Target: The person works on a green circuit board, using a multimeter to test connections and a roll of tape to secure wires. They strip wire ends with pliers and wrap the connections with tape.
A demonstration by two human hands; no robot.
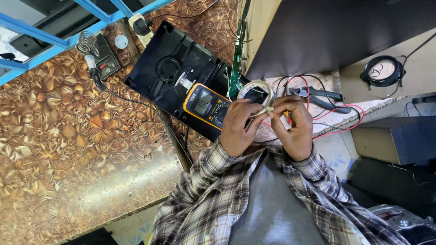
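Note:
My left hand (239, 127) and my right hand (294, 127) meet above the bench edge, both pinching a pale roll of tape (257, 93) shaped like a ring. The fingertips of both hands close on its lower right rim. Just left of my left hand lies a yellow and black multimeter (205, 105) on a black open appliance housing (172, 68). Red and black test leads (338, 120) loop past my right hand.
A green circuit board strip (236, 63) stands beside the housing. A soldering iron stand (97, 52) sits far left on the brown patterned bench (68, 145). Pliers (318, 96) lie behind my right hand. A round black lens (382, 71) rests on a beige surface at right.

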